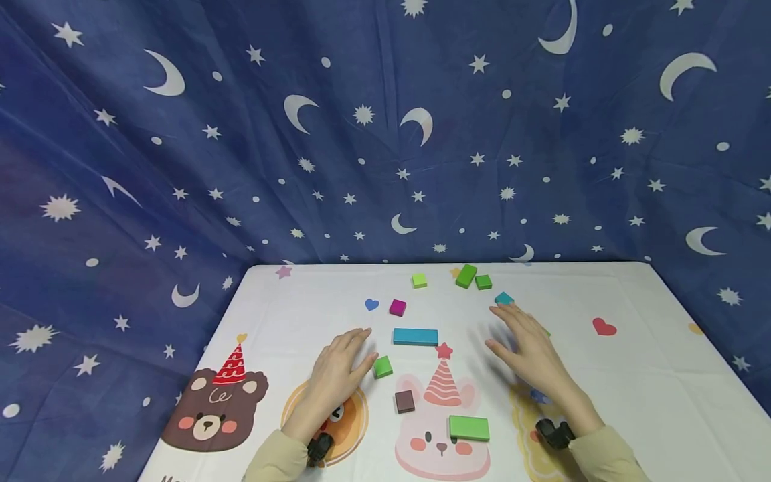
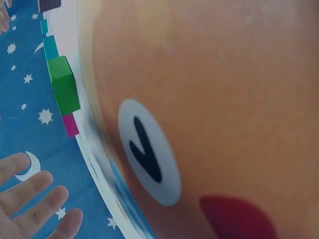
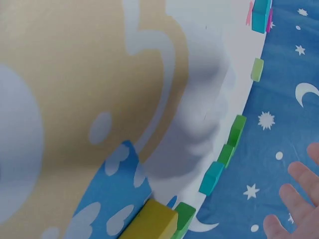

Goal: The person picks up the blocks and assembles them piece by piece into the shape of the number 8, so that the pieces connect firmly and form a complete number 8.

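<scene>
My left hand (image 1: 338,375) hovers above the table's left-middle part, fingers loosely extended and holding nothing. Just right of its thumb lies a green cube (image 1: 382,367), also seen as a green block (image 2: 64,85) in the left wrist view. My right hand (image 1: 533,351) is raised with fingers spread and nothing in them. Beyond its fingertips sits a teal block (image 1: 504,298). A yellow block (image 3: 149,221) and a green block (image 3: 184,218) show in the right wrist view; in the head view the right hand hides most of them. Between the hands lies a long blue block (image 1: 415,337).
Closer in are a brown cube (image 1: 405,402) and a long green block (image 1: 469,428). Farther back lie a magenta cube (image 1: 397,307), a lime cube (image 1: 419,280) and two green blocks (image 1: 466,276). The white printed tablecloth (image 1: 650,402) meets a blue starry curtain (image 1: 373,201).
</scene>
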Available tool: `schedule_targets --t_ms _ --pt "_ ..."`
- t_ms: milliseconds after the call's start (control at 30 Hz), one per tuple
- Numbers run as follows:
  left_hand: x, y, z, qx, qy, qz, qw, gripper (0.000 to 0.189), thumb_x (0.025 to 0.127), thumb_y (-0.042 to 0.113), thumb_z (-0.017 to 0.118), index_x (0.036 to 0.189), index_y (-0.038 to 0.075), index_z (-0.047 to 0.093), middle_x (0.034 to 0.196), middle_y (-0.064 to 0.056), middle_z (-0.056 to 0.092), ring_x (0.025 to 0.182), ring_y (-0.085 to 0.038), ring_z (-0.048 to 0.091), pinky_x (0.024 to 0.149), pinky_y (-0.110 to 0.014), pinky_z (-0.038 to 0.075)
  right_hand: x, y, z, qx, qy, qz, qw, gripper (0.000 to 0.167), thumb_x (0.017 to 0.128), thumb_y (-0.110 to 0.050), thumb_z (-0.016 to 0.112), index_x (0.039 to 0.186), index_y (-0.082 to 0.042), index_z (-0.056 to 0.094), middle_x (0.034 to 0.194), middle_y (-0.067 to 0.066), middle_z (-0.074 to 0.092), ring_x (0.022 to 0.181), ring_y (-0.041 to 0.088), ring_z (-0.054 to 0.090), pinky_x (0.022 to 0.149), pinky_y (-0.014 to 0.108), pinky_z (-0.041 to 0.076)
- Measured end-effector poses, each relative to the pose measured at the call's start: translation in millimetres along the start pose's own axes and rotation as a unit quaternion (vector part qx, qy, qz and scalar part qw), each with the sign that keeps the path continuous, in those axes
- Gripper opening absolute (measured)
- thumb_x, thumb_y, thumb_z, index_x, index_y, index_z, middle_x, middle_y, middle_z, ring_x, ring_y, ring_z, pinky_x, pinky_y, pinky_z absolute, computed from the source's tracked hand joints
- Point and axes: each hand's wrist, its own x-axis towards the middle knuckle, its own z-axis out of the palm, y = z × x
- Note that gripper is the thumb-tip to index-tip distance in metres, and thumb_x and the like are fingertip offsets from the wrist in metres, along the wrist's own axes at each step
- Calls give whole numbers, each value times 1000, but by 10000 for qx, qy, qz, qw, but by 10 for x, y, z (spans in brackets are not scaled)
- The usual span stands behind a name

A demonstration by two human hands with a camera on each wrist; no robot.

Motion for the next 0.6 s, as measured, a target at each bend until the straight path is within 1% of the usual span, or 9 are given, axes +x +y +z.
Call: schedule_targets --t_ms 167,300,467,600 --pt "-2 5 4 -50 -25 44 10000 46 92 40 61 132 17 58 130 -4 60 121 -24 56 93 -46 49 40 -45 25 126 -116 -37 9998 62 84 -29 72 139 -10 48 145 18 46 138 42 34 109 63 25" --pt "0 0 7 -161 -48 99 9998 46 91 39 63 130 17 60 128 -4 62 119 -24 57 94 -45 49 77 -83 55 330 -352 58 9988 60 85 -27 71 139 -11 48 146 18 45 137 41 36 108 64 27" --pt "5 11 -9 -470 -149 145 9987 44 90 36 64 129 16 61 126 -3 63 117 -24 58 94 -44 49 125 -125 86 710 -755 197 9944 59 87 -28 70 140 -14 47 147 17 44 138 41 35 107 64 30" --pt "15 25 -12 -674 -265 172 9972 44 89 35 66 128 16 61 124 -3 63 118 -24 59 94 -45 49 178 -148 107 878 -897 207 9919 60 87 -28 70 141 -15 47 146 14 46 137 39 37 107 63 31"
